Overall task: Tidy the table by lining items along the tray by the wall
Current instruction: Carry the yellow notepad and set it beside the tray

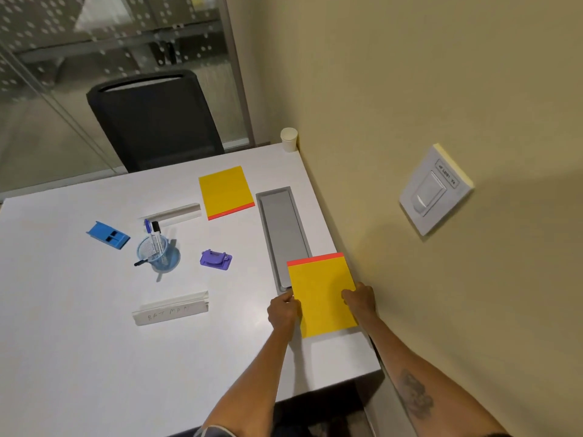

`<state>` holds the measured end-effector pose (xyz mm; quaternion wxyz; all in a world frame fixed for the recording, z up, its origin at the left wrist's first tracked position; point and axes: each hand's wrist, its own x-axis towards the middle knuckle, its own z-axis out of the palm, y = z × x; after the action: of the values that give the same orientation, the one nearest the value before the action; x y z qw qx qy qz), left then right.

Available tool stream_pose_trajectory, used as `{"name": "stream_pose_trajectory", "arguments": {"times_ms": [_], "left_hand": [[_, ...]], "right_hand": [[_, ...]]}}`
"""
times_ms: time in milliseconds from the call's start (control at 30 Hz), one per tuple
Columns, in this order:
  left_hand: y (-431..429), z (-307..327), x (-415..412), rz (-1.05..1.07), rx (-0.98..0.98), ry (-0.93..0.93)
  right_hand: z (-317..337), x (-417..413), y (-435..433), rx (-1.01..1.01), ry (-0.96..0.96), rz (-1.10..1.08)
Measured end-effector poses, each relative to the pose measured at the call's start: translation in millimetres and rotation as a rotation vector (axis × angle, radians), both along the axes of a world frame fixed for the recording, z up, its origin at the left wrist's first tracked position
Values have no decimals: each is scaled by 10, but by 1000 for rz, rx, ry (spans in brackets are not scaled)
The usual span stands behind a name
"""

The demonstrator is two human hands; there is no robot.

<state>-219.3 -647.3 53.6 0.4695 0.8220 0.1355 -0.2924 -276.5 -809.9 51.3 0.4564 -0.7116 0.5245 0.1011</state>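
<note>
A long grey tray is set into the white table beside the yellow wall. A yellow notepad with a red strip lies over the tray's near end. My left hand grips its left edge and my right hand grips its right edge. A second yellow notepad lies flat just left of the tray's far end. Further left are a blue plastic piece, a clear cup holding markers, a purple clip and two white name holders.
A white paper cup stands in the table's far corner by the wall. A black chair sits behind the far edge. A light switch is on the wall to the right. The table's near right corner ends below my arms.
</note>
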Motion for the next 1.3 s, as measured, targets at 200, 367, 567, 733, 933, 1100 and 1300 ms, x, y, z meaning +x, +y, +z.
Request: {"name": "stream_pose_trajectory", "arguments": {"times_ms": [200, 367, 567, 733, 933, 1100, 1300], "left_hand": [[-118, -158, 141, -52, 29, 57], [-165, -284, 256, -70, 37, 86], [-201, -371, 311, -48, -14, 140], [-212, -419, 318, -37, -8, 148], [-221, -446, 290, -53, 13, 119], [-221, -412, 246, -106, 42, 109], [-149, -291, 143, -120, 15, 75]], "right_hand": [[-134, 119, -51, 19, -11, 23], [-257, 233, -76, 23, -42, 19], [-346, 278, -93, 53, -33, 33], [-353, 295, -70, 49, -2, 53], [-352, 277, -77, 65, 22, 75], [-337, 267, -70, 83, 26, 104], [-237, 227, -39, 13, 1, 209]]}}
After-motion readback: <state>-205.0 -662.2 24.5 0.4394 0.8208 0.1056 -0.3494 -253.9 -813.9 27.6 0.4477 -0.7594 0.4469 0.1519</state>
